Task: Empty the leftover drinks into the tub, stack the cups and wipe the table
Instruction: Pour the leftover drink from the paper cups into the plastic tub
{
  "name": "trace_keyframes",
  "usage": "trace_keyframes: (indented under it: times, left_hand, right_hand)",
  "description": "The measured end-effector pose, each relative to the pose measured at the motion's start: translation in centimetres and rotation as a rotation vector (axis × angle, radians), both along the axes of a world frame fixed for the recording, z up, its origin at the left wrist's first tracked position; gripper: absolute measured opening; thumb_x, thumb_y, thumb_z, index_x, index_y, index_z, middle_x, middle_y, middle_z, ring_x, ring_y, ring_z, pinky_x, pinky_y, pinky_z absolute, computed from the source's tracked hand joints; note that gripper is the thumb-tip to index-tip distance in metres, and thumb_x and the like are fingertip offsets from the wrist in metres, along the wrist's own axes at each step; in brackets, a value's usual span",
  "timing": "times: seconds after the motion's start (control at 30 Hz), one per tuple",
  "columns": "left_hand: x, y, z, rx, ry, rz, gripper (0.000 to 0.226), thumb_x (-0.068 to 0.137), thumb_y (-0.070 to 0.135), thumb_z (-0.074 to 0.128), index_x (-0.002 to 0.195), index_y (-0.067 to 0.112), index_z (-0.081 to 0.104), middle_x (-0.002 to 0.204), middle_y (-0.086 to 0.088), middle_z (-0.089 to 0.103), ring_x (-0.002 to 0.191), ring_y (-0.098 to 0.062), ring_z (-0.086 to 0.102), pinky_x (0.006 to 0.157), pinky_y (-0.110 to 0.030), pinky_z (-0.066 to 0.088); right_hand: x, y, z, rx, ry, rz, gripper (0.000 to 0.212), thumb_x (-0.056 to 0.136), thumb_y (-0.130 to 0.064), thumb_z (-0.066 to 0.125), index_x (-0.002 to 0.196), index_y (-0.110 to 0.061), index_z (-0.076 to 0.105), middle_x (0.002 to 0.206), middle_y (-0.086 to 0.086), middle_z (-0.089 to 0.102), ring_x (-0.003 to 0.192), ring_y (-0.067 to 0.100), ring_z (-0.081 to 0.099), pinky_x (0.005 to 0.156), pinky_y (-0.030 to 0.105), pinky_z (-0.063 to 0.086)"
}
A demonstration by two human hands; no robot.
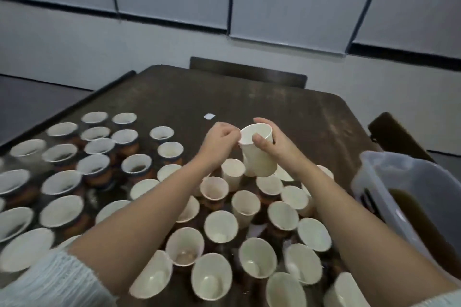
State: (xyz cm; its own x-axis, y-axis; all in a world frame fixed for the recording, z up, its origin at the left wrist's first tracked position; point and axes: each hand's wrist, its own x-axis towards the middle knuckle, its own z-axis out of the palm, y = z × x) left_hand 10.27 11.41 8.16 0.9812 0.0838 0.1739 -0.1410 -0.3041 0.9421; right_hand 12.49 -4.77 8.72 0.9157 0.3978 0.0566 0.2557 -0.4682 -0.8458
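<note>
held cup: white paper cup [258, 151] lifted above the tabletop [174, 97], centre of view, mouth tilted toward 12 o'clock; inside looks empty
right hand: right hand [270, 146] wraps the held cup from the 3 o'clock side; thumb on the near wall, fingers [262, 121] curled round the far rim
left hand: left hand [219, 142] at the cup's 9 o'clock, fingers bunched and curled, fingertips at the rim's left edge; pinching the rim or just touching it, cannot tell
tub: pale plastic tub [374, 182] at 3 to 4 o'clock on the tabletop edge, brown liquid [419, 219] pooled inside; well apart from the held cup
cups near: plain white cups [219, 227] crowded from 5 to 7 o'clock under both forearms, upright, mostly touching; some show a brown residue at the bottom
cups left: patterned cups [97, 169] with dark and orange bands at 8 to 10 o'clock, upright in rough rows, several with dark drink left inside
stacking: no finished stack seen; a second cup just below the held one at 6 o'clock, nested or separate cannot tell
tabletop: dark brown, worn, bare toward 12 o'clock
scrap: small white scrap [209, 116] at 11 o'clock of the held cup, lying flat
sleeve: pale knit sleeve [55, 281] at 7 o'clock on the left arm
chair: dark chair back [247, 73] beyond the far edge at 12 o'clock
</note>
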Motion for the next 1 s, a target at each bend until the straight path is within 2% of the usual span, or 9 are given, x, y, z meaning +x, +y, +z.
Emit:
trace_keyframes:
  times: [0.07, 0.17, 0.3, 0.4, 0.5, 0.6, 0.67, 0.83, 1.0]
  left_hand:
    - [-0.6, 5.9, 0.2, 0.093, 0.01, 0.103, 0.021, 0.089, 0.006, 0.052, 0.084, -0.007, 0.067, 0.091, -0.002, 0.051, 0.089, -0.003, 0.054, 0.081, -0.025, 0.045]
    - [-1.5, 15.6, -0.3, 0.266, 0.038, 0.2, 0.019, 0.089, 0.011, 0.055, 0.08, 0.004, 0.07, 0.114, -0.003, 0.053, 0.108, -0.018, 0.052, 0.094, -0.032, 0.044]
    - [-3.2, 24.9, -1.7, 0.462, 0.085, 0.236, 0.019, 0.087, 0.014, 0.059, 0.078, 0.003, 0.072, 0.114, -0.001, 0.052, 0.108, -0.017, 0.052, 0.094, -0.033, 0.043]
    - [-4.1, 28.9, -3.4, 0.589, 0.145, 0.213, 0.021, 0.089, 0.017, 0.058, 0.079, 0.003, 0.071, 0.112, 0.001, 0.047, 0.11, -0.017, 0.049, 0.095, -0.034, 0.042]
    - [-4.7, 32.2, -5.1, 0.638, 0.22, 0.209, 0.027, 0.088, 0.022, 0.057, 0.08, 0.002, 0.073, 0.116, -0.004, 0.05, 0.111, -0.02, 0.046, 0.098, -0.04, 0.042]
    - [-4.6, 33.9, -6.8, 0.79, 0.246, 0.191, 0.028, 0.087, 0.031, 0.055, 0.074, 0.012, 0.07, 0.123, -0.006, 0.054, 0.114, -0.025, 0.044, 0.099, -0.04, 0.036]
    - [-4.8, 34.1, -7.9, 0.903, 0.244, 0.144, 0.021, 0.09, 0.029, 0.055, 0.078, 0.017, 0.067, 0.13, -0.004, 0.05, 0.121, -0.025, 0.039, 0.104, -0.037, 0.028]
    - [-4.7, 33.6, -10.6, 1.115, 0.241, 0.043, 0.03, 0.093, 0.029, 0.049, 0.106, 0.016, 0.072, 0.147, -0.003, 0.033, 0.14, -0.022, 0.018, 0.118, -0.043, -0.001]
    - [-4.2, 33.5, -12.2, 1.213, 0.281, -0.047, 0.032, 0.094, 0.03, 0.046, 0.105, 0.015, 0.072, 0.154, -0.003, 0.024, 0.145, -0.023, 0.007, 0.118, -0.051, -0.005]
  right_hand:
    - [-0.2, 5.4, 0.2, 0.016, 0.069, 0.067, 0.061, 0.082, -0.075, 0.042, 0.128, -0.036, 0.045, 0.12, -0.023, 0.053, 0.107, 0.0, 0.054, 0.089, 0.021, 0.047]
    - [-0.6, 13.8, 0.0, 0.058, 0.159, 0.097, 0.035, 0.101, -0.05, 0.036, 0.108, -0.03, 0.063, 0.105, -0.019, 0.065, 0.097, 0.002, 0.06, 0.083, 0.023, 0.048]
    - [-0.8, 22.3, -1.4, -0.131, 0.076, 0.19, 0.036, 0.103, -0.031, 0.044, 0.113, -0.005, 0.067, 0.107, 0.01, 0.066, 0.093, 0.024, 0.062, 0.071, 0.028, 0.046]
    - [-0.8, 26.9, -2.8, -0.217, 0.075, 0.237, 0.035, 0.102, -0.026, 0.046, 0.104, 0.001, 0.068, 0.087, 0.011, 0.064, 0.074, 0.019, 0.057, 0.068, 0.034, 0.044]
    - [-0.2, 30.1, -4.3, -0.255, 0.061, 0.202, 0.038, 0.102, -0.03, 0.046, 0.105, 0.0, 0.068, 0.103, 0.014, 0.068, 0.085, 0.023, 0.061, 0.073, 0.035, 0.045]
    - [1.5, 31.6, -5.7, -0.322, -0.018, 0.121, 0.03, 0.1, -0.025, 0.05, 0.12, -0.008, 0.065, 0.121, 0.008, 0.064, 0.102, 0.021, 0.058, 0.084, 0.03, 0.043]
    - [2.7, 32.2, -7.0, -0.451, -0.067, 0.114, 0.04, 0.095, -0.024, 0.058, 0.132, -0.01, 0.056, 0.133, 0.012, 0.054, 0.116, 0.026, 0.054, 0.093, 0.03, 0.042]
    - [3.8, 33.2, -10.3, -0.813, -0.04, 0.304, 0.09, 0.08, -0.038, 0.076, 0.152, -0.02, 0.025, 0.149, 0.014, 0.027, 0.136, 0.034, 0.033, 0.111, 0.042, 0.035]
    - [4.0, 34.2, -12.4, -0.884, -0.049, 0.331, 0.092, 0.081, -0.039, 0.075, 0.154, -0.024, 0.02, 0.151, 0.013, 0.024, 0.135, 0.037, 0.03, 0.113, 0.045, 0.032]
